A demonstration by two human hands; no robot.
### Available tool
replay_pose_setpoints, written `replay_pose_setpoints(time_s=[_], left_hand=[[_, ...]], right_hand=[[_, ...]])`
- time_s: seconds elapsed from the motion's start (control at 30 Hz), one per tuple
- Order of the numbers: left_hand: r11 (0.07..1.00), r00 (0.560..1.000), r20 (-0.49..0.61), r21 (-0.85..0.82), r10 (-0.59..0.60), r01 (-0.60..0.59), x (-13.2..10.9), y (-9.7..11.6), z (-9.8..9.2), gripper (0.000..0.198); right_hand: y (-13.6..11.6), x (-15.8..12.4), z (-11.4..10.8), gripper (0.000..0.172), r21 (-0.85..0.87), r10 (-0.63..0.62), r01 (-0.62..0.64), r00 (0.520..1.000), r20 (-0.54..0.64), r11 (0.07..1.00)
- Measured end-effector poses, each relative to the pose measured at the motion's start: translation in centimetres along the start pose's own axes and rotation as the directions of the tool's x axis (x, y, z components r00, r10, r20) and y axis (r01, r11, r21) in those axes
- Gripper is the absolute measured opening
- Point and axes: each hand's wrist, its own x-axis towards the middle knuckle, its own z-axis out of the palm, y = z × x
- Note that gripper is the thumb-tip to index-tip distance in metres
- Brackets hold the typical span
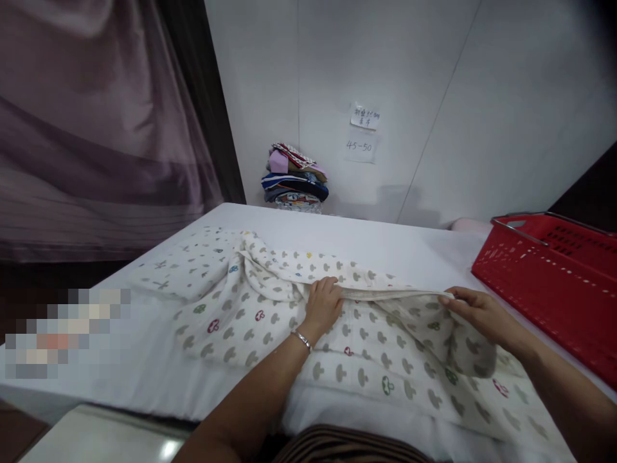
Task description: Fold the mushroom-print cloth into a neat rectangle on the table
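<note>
A thin white cloth (347, 371) printed with grey, red, green and blue mushrooms is spread in loose folds over the white table. My left hand (325, 301), with a silver bracelet at the wrist, is on the middle of the cloth, its fingers curled over a folded edge. Further right, my right hand (470, 312) pinches that same edge between thumb and fingers and lifts it off the table. The edge runs taut between both hands, and cloth hangs down below the right one. The cloth's far left part lies flatter, with smaller grey prints.
A red plastic basket (544, 270) with a metal handle stands at the right. Several folded fabrics (295, 177) are stacked at the table's (385, 235) back edge, against the wall. Handwritten paper notes (361, 146) are stuck there. A pinkish curtain (96, 128) hangs at left.
</note>
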Motion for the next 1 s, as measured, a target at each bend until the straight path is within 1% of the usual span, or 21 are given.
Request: replay_pose_setpoints(time_s=[0.13,0.23,0.37,0.5,0.57,0.67,0.77,0.83,0.93,1.0], left_hand=[[0.999,0.999,0.011,0.026,0.037,-0.037,-0.1,0.0,0.7,0.016],[0.999,1.0,0.005,0.043,0.012,-0.013,0.0,-0.5,1.0,0.014],[0.999,0.999,-0.021,0.026,-0.045,0.046,0.1,-1.5,0.3,0.016],[0.998,0.998,-0.026,-0.008,-0.065,0.065,0.0,-2.5,-0.7,0.018],[0.996,0.996,-0.01,-0.01,-0.086,0.085,0.0,-3.1,-0.9,0.018],[0.992,0.991,0.045,-0.002,-0.127,0.127,0.3,-3.8,-0.9,0.017],[0.991,0.988,0.076,-0.009,-0.136,0.137,0.8,-4.3,-1.0,0.016],[0.99,0.989,0.062,-0.032,-0.136,0.138,1.2,-4.5,-1.4,0.015],[0.984,0.986,-0.018,-0.072,-0.165,0.163,1.9,-4.7,-2.5,0.012],[0.981,0.982,-0.069,-0.085,-0.178,0.172,2.3,-4.7,-3.4,0.008]], right_hand=[[-0.4,0.0,0.1,0.044,-0.002,0.004,-0.004,1.0,-0.019,1.0],[-0.2,0.0,0.0,0.045,-0.024,-0.014,0.013,0.999,-0.038,1.0],[0.4,0.2,-0.2,0.045,-0.039,-0.014,0.014,1.0,-0.023,0.999],[0.8,0.4,-0.2,0.045,-0.055,-0.038,0.037,0.999,-0.022,0.998],[0.8,0.6,-0.2,0.045,-0.055,-0.041,0.04,0.999,-0.023,0.998],[0.8,0.7,0.0,0.044,-0.051,-0.036,0.036,0.999,-0.001,0.998],[0.9,0.8,0.1,0.044,-0.064,-0.036,0.037,0.999,0.009,0.997],[1.1,0.9,0.0,0.044,-0.092,-0.044,0.044,0.999,0.008,0.995],[1.5,1.1,-0.1,0.043,-0.158,-0.067,0.064,0.998,-0.011,0.985],[1.9,1.4,-0.3,0.04,-0.223,-0.092,0.078,0.994,-0.052,0.972]])
